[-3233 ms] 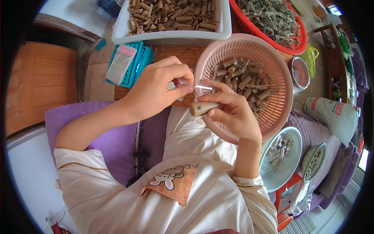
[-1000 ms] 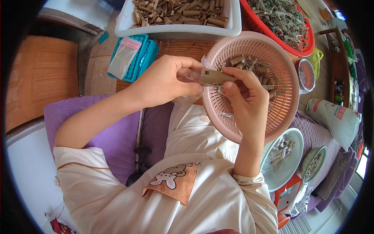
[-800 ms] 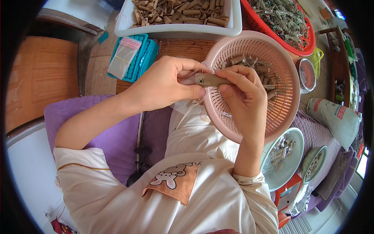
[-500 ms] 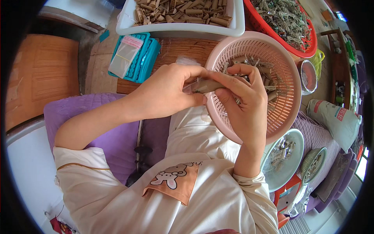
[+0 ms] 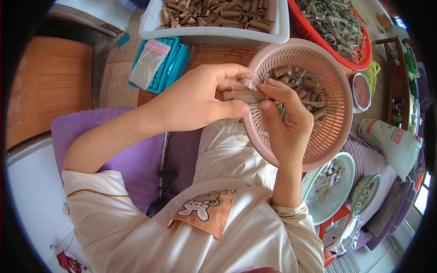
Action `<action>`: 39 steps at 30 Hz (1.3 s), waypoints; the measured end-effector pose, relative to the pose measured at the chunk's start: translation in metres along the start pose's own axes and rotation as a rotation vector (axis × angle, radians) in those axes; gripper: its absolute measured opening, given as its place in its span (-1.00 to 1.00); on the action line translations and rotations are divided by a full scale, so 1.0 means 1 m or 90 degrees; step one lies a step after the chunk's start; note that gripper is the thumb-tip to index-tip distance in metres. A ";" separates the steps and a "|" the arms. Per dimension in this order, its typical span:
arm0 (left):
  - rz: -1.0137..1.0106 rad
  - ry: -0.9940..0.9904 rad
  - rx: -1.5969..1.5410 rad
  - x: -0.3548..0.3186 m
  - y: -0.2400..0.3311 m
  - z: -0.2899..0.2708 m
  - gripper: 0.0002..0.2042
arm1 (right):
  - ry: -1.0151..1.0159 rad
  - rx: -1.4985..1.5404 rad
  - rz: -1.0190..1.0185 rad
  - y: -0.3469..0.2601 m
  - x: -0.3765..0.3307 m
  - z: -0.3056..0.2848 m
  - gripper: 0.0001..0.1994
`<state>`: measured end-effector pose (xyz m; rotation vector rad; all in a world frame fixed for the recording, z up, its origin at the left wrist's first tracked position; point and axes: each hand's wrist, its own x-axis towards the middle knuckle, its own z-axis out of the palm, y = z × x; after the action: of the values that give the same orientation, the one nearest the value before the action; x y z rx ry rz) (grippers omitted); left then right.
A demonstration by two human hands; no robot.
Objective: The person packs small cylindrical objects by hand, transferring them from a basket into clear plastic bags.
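My left hand (image 5: 200,98) pinches a small brown cardboard tube (image 5: 246,96) between thumb and fingers, over the near left rim of a pink plastic basket (image 5: 343,113). Crinkled clear plastic film (image 5: 249,80), apparently a small bag, shows around and above the tube. My right hand (image 5: 291,116) grips the tube's right end, thumb below and fingertips on top. Inside the basket lie several similar tubes (image 5: 311,84) mixed with thin, greyish, stringy strips.
Beyond is a white tub (image 5: 145,32) of brown tubes; a red basket (image 5: 368,57) holds stringy strips. Clear bags (image 5: 149,64) lie on teal trays (image 5: 180,61) at left. At right are a clear bucket (image 5: 360,93), a pale green basin (image 5: 348,195) and a small green basket (image 5: 374,195).
My fingers have shifted along the tube, and more of it shows between my hands. The clear film now stands up above it. The view has moved slightly.
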<state>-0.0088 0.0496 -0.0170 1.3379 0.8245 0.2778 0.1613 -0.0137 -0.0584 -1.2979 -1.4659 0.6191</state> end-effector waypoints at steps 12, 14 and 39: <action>0.011 -0.073 -0.038 -0.001 0.009 -0.003 -0.45 | 0.101 0.270 0.124 0.001 -0.008 0.009 -0.90; 0.015 -0.066 -0.032 -0.001 0.006 -0.001 -0.45 | 0.112 0.223 0.108 -0.001 -0.010 0.011 -0.92; 0.197 0.099 0.116 -0.004 -0.002 0.011 -0.35 | -0.054 0.417 0.250 -0.004 -0.010 0.020 -0.69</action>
<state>-0.0050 0.0386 -0.0175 1.6315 0.7844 0.5661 0.1406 -0.0195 -0.0647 -1.0339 -0.9402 1.3006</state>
